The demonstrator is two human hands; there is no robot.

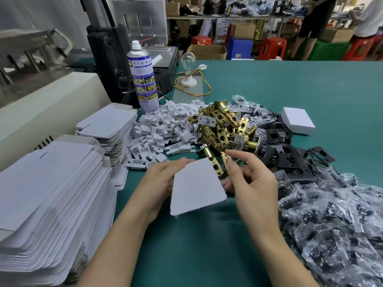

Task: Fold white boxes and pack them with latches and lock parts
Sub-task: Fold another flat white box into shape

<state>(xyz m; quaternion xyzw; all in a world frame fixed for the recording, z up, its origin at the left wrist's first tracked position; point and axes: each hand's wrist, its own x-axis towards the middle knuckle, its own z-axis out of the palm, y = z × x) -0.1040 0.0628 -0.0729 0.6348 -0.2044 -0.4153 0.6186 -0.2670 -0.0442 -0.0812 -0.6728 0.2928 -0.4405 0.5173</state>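
Note:
My left hand (159, 183) grips a flat white box blank (196, 187) by its left edge, holding it tilted above the green table. My right hand (252, 181) hovers just right of the blank with loosely curved fingers; whether its lower fingers touch the blank is hidden. Behind the hands lies a pile of brass latches (223, 129). White plastic inserts (163, 129) are heaped to their left. Black strike plates (286, 154) and clear bags of small black parts (335, 224) spread to the right. One folded white box (298, 120) sits at the right rear.
Two tall stacks of flat white blanks (53, 195) fill the left side. A spray can (143, 75), a light bulb on a white base (188, 65) and a machine (116, 50) stand behind. People and red stools are in the far background.

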